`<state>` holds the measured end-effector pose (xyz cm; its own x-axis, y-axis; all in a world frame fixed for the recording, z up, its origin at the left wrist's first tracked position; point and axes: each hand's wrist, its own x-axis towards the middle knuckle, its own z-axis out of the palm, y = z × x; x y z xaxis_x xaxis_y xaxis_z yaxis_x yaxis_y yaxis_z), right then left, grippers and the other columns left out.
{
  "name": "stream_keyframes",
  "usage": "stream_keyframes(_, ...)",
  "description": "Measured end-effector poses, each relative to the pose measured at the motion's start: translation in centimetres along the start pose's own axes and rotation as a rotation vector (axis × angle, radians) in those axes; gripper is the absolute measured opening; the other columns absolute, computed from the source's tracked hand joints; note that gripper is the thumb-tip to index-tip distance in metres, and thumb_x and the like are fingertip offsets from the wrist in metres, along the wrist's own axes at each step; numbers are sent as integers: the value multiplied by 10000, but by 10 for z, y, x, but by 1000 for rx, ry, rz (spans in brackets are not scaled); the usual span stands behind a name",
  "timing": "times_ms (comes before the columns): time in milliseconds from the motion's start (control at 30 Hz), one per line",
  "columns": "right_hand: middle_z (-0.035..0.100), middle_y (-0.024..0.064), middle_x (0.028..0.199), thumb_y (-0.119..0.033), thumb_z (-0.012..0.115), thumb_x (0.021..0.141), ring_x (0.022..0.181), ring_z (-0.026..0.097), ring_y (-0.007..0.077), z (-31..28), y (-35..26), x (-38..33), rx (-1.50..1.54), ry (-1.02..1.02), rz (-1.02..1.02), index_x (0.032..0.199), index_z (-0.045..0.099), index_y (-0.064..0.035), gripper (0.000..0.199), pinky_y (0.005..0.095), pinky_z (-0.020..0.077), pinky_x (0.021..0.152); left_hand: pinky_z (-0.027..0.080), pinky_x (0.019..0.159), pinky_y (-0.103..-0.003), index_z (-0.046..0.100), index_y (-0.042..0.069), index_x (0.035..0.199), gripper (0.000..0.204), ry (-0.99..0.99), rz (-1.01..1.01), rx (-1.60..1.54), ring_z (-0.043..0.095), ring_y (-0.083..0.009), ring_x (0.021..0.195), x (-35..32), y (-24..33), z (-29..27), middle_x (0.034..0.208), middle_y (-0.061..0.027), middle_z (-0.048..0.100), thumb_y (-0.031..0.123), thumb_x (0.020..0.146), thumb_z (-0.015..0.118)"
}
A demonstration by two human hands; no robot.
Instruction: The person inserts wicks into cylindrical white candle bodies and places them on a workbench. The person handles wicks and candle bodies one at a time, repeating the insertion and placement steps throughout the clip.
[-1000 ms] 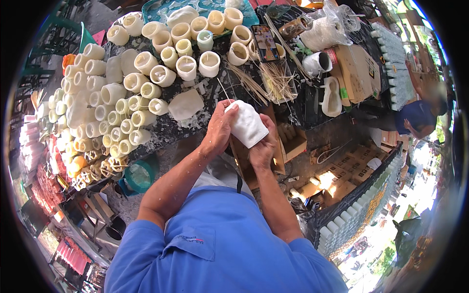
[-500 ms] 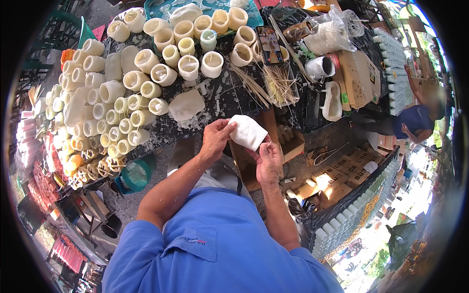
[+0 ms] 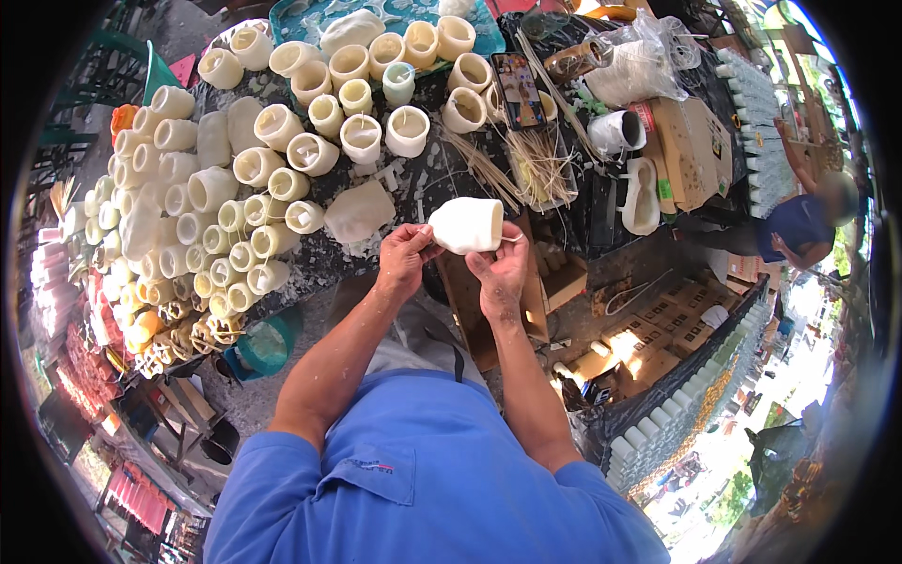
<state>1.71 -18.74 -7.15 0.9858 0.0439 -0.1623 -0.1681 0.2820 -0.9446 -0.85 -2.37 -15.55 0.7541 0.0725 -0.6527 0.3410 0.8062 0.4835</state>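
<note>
In front of my waist I hold a thick white wax candle (image 3: 466, 226) on its side, with its rimmed end turned to the right. My left hand (image 3: 404, 260) is closed on the candle's left end, thumb toward its near side. My right hand (image 3: 501, 273) is at the other end, its fingers closed around a thin pale wick (image 3: 512, 238) sticking out there. Just beyond the left hand, a flat pale wax slab (image 3: 360, 211) lies on the black-covered table (image 3: 413, 183), among wax scraps.
Many hollow wax cups (image 3: 310, 153) crowd the table's left and far side. Farther back is a blue tray (image 3: 319, 14). A phone (image 3: 519, 89), wick bundles (image 3: 540, 169) and a cardboard box (image 3: 691, 150) lie to the right. Another person (image 3: 799, 230) stands at far right.
The candle has turned, so its rimmed end now faces right instead of its smooth side showing. Both hands have shifted slightly left, and the right hand has risen toward the candle's end.
</note>
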Motion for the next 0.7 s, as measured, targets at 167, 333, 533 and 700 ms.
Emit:
stream_keyframes(167, 511, 136, 1524, 34, 900, 846, 1366, 601, 247, -3, 11, 24, -87, -67, 223, 1617, 319, -44, 969, 405, 567, 1127, 631, 943, -435, 687, 45, 1084, 97, -86, 7, 36, 739, -198, 985, 10, 2, -8, 1069, -58, 760, 141, 1097, 697)
stream_keyframes(333, 549, 169, 1519, 39, 905, 809, 1383, 596, 277, -2, 36, 36, -248, -69, -38, 1600, 364, -38, 962, 416, 516, 1178, 631, 816, -435, 753, 1, 1085, 134, 45, 85, 548, 765, -211, 866, 16, 13, 8, 973, -108, 803, 120, 1023, 747)
stream_keyframes(533, 560, 190, 1517, -56, 991, 717, 1386, 591, 358, 1, 57, 48, -874, -236, -291, 1626, 404, -55, 1082, 451, 488, 1173, 592, 792, -467, 786, -22, 1039, 163, 198, 402, 1210, 771, -423, 880, 25, 26, 13, 907, -236, 782, 91, 935, 732)
stream_keyframes(700, 622, 186, 1460, -39, 983, 706, 1364, 624, 372, -3, 57, 50, -875, -218, -225, 1547, 475, -56, 983, 459, 509, 1153, 598, 800, -522, 768, 19, 1090, 181, 97, 618, 1376, 745, -450, 929, 21, 12, -1, 1026, -204, 757, 99, 931, 735)
